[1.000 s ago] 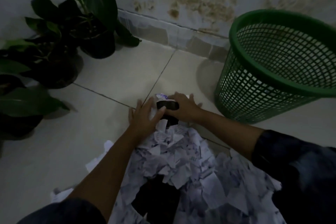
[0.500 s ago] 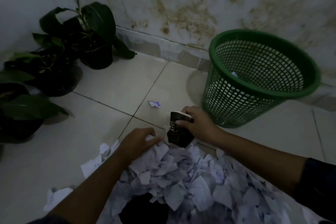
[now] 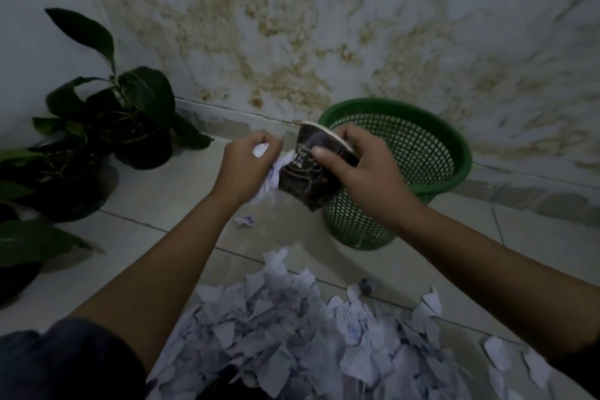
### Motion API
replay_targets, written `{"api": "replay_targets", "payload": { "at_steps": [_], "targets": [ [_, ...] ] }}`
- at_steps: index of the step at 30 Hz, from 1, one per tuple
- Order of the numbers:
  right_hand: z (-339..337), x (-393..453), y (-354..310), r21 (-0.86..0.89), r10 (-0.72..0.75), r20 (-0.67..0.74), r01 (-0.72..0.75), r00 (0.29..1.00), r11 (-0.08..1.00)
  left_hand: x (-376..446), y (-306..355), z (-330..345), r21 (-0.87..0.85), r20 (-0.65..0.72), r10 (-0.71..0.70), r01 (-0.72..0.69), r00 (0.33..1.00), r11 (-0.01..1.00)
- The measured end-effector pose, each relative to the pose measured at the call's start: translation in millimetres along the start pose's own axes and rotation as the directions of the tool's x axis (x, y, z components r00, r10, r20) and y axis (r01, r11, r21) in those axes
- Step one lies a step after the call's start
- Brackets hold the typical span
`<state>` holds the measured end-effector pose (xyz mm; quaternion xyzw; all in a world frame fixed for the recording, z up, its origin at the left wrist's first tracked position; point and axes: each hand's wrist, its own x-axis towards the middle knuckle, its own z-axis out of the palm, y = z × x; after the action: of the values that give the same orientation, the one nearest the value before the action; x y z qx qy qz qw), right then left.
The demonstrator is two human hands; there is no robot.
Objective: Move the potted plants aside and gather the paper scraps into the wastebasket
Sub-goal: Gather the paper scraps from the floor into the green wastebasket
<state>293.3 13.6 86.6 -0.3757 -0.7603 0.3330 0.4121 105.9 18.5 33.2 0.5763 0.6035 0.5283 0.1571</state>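
Note:
My right hand point(image 3: 360, 169) grips a dark paper cup point(image 3: 308, 178) with pale lettering, held in the air just in front of the green mesh wastebasket point(image 3: 451, 153). My left hand point(image 3: 246, 166) is beside the cup and clutches a bunch of white paper scraps point(image 3: 271, 172). A big heap of torn paper scraps point(image 3: 292, 328) lies on the tiled floor below my forearms. One crumpled scrap point(image 3: 244, 221) lies alone on the tiles under my hands. Potted plants point(image 3: 130, 127) with dark leaves stand at the left by the wall.
A stained white wall point(image 3: 324, 26) runs behind the basket and plants. More dark pots point(image 3: 61, 188) crowd the left edge. A few stray scraps point(image 3: 506, 357) lie at the lower right. Bare pale tiles point(image 3: 156, 191) stretch between the plants and the heap.
Both hands have risen off the floor heap toward the basket, the right one carrying the cup and the left one a handful of scraps. My view tilted up.

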Motion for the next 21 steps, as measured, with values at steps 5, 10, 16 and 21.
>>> {"api": "replay_targets", "payload": {
  "at_steps": [5,10,16,21],
  "targets": [
    [-44.4,20.1,7.9,-0.006,0.034,-0.296,-0.038,0.955,0.999,30.7,38.7,20.2,-0.069,-0.056,0.062,-0.066,0.996,0.995],
    [-72.0,27.9,44.4,-0.121,0.157,-0.357,-0.213,0.921,0.97,45.5,65.2,45.6,-0.129,-0.128,0.03,-0.047,0.991,0.991],
    [-84.7,10.9,67.1,-0.253,0.218,-0.273,-0.289,0.937,0.923,49.6,95.4,89.8,-0.243,-0.219,0.053,-0.107,0.974,0.964],
    [-89.6,5.6,74.6,-0.325,0.157,-0.269,-0.243,0.95,0.914,40.2,101.9,123.1,-0.15,-0.172,0.12,-0.147,0.978,0.978]
  ]
}}
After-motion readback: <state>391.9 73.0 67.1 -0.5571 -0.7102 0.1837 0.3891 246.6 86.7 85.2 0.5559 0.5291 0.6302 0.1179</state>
